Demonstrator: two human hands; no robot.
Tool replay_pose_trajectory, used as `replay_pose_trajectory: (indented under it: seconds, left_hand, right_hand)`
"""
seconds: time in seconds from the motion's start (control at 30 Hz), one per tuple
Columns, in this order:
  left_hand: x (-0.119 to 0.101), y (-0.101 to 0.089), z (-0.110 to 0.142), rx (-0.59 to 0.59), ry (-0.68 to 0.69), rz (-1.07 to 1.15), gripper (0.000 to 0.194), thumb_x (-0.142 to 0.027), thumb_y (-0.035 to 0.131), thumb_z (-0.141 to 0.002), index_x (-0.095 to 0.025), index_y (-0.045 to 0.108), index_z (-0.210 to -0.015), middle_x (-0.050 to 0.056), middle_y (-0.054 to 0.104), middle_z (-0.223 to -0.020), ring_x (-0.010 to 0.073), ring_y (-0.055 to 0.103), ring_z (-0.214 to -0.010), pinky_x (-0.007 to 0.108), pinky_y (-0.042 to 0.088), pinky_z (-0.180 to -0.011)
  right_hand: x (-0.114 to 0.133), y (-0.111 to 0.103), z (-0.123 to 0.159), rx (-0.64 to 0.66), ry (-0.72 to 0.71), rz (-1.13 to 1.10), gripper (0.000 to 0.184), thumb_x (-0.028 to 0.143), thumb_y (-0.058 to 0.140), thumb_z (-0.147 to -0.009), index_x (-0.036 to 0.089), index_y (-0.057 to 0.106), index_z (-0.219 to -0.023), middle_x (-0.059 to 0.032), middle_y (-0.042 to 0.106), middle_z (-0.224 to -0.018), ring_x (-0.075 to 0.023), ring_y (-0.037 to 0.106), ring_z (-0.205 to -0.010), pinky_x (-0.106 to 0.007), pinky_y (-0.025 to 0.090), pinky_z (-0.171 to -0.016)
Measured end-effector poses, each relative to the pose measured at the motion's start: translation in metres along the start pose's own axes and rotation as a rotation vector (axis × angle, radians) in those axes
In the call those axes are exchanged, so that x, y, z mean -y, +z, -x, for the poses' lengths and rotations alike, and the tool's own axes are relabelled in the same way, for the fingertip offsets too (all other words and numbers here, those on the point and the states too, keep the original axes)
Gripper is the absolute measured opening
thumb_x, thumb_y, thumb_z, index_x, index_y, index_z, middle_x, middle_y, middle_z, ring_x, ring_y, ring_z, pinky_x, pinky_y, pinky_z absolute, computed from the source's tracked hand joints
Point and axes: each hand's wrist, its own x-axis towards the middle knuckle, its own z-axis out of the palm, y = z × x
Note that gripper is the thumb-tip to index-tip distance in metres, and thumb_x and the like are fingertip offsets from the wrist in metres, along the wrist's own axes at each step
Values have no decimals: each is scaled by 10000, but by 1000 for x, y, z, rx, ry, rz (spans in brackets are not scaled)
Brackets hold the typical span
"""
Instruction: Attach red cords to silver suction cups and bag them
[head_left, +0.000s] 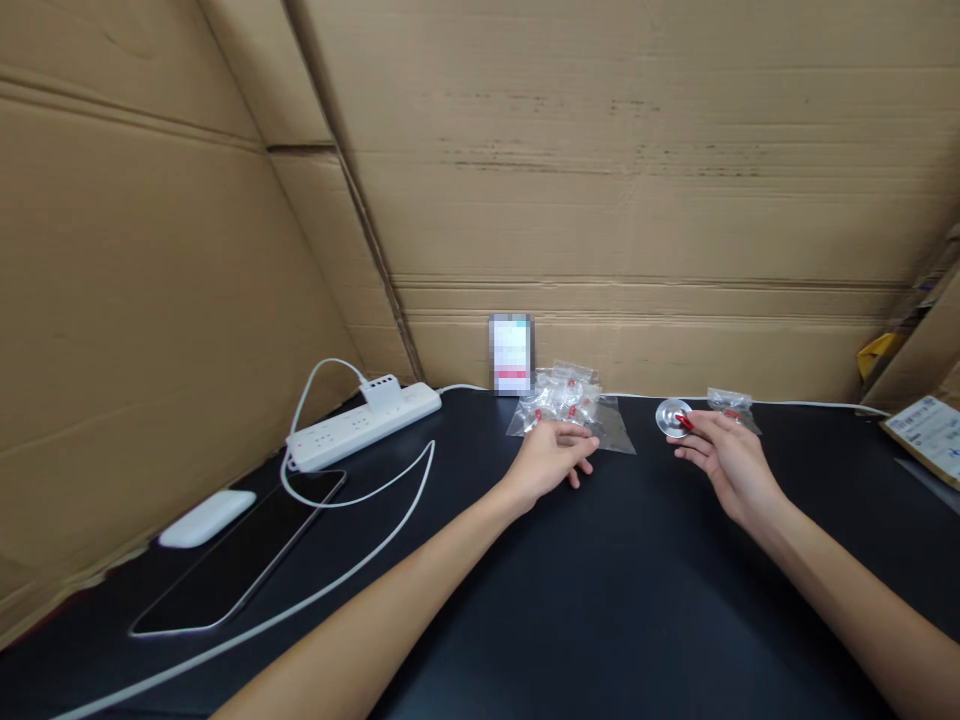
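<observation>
My left hand [553, 458] reaches forward over the black table [600, 600], fingers curled, its fingertips touching the near edge of a pile of clear plastic bags [566, 400] with small red-marked parts inside. My right hand [724, 450] pinches a small clear round disc with a red piece [673, 417] between thumb and forefinger, just above the table. A single clear bag [731, 402] lies right behind that hand.
A white power strip [364, 425] with a plugged charger, its white cable [360, 495], a phone [240, 555] and a white pad-like case [206, 518] lie at the left. A small card [511, 354] leans on the cardboard wall [600, 200]. A labelled box [926, 435] sits at the right.
</observation>
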Motion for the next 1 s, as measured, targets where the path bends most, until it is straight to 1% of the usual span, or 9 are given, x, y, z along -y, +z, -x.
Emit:
replay_pose_trajectory:
  seconds: [0.1, 0.17, 0.3, 0.4, 0.47, 0.57, 0.83, 0.9, 1.0]
  left_hand:
    - [-4, -2, 5, -70, 303, -518, 305, -310, 599, -850, -128, 686, -1080, 121, 686, -956, 242, 661, -806, 421, 539, -755]
    - [-8, -2, 10, -131, 442, -711, 302, -289, 527, -901, -143, 677, -1119, 125, 653, -1061, 266, 636, -955, 452, 503, -871]
    - [-18, 3, 21, -141, 534, -718, 345, -325, 482, -949, -182, 589, -1244, 100, 609, -1125, 247, 601, -1041, 414, 499, -902]
    - [-22, 9, 28, -20, 615, -681, 592, -415, 610, -883, -239, 414, -1412, 96, 550, -1232, 242, 584, -1072, 398, 502, -911]
    - [-23, 13, 31, 63, 642, -680, 602, -415, 623, -878, -244, 408, -1413, 92, 563, -1194, 235, 599, -1030, 389, 507, -891]
    - [-23, 16, 34, 110, 634, -679, 454, -381, 583, -908, -217, 507, -1324, 79, 614, -1036, 222, 627, -897, 354, 516, -799]
    - [-29, 11, 34, 121, 578, -559, 342, -329, 602, -868, -203, 599, -1186, 54, 650, -856, 183, 594, -691, 282, 440, -630]
    - [-25, 9, 29, 108, 488, -434, 291, -353, 570, -879, -189, 619, -1115, 33, 636, -776, 161, 570, -630, 275, 427, -605]
    - [-18, 8, 18, 70, 244, -53, 330, -386, 381, -949, -146, 606, -925, 51, 628, -724, 139, 544, -556, 262, 400, -528]
  right_hand:
    - [-1, 4, 4, 72, 15, 8, 229, 289, 814, -680, 150, 692, -814, -64, 717, -803, -193, 702, -690, -272, 576, -582]
    - [-2, 7, 7, 123, 15, 28, 237, 303, 823, -676, 152, 693, -803, -55, 711, -787, -181, 692, -674, -273, 575, -582]
    - [-2, 17, 18, 214, 1, 83, 262, 349, 826, -674, 150, 695, -782, -55, 714, -787, -184, 691, -684, -302, 587, -630]
    - [-4, 24, 26, 268, -3, 145, 286, 384, 818, -684, 146, 697, -786, -57, 721, -772, -173, 687, -656, -307, 586, -650]
    - [-5, 28, 29, 308, 2, 193, 300, 397, 819, -681, 140, 695, -774, -62, 725, -749, -162, 678, -619, -296, 576, -633]
    - [-7, 30, 31, 345, -3, 240, 310, 395, 836, -655, 134, 689, -730, -58, 716, -688, -148, 659, -583, -267, 551, -590]
    - [-2, 25, 26, 325, 47, 190, 298, 393, 829, -657, 144, 675, -713, -39, 695, -700, -117, 614, -560, -256, 526, -589]
    - [-1, 21, 22, 274, 41, 217, 301, 397, 826, -657, 143, 672, -711, -41, 695, -687, -114, 600, -549, -244, 503, -555]
    - [-1, 13, 14, 234, -1, 381, 292, 413, 792, -687, 144, 680, -707, -30, 668, -601, -108, 554, -497, -221, 416, -468]
